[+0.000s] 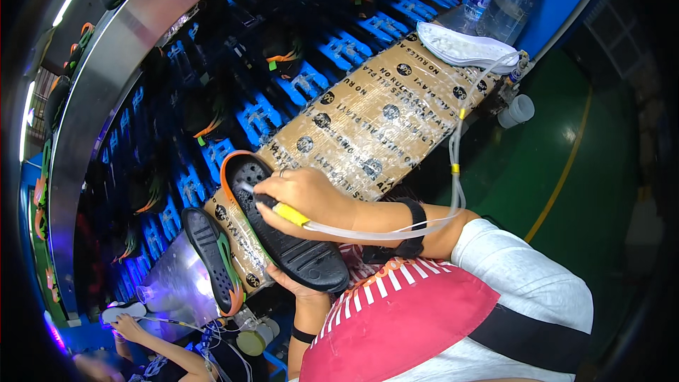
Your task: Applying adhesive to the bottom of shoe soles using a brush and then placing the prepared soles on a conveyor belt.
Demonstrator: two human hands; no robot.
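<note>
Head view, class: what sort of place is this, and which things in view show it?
Probably a shoe factory line. The right hand works a tube-fed applicator on a black shoe sole held by the left hand; more soles lie beside blue conveyor trays.

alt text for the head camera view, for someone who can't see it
A person's right hand presses a yellow-handled applicator, fed by a clear tube, onto a black shoe sole that the left hand supports from beneath. They work at a wrapped cardboard bench beside a conveyor of blue trays; a second black sole lies nearby.
</note>
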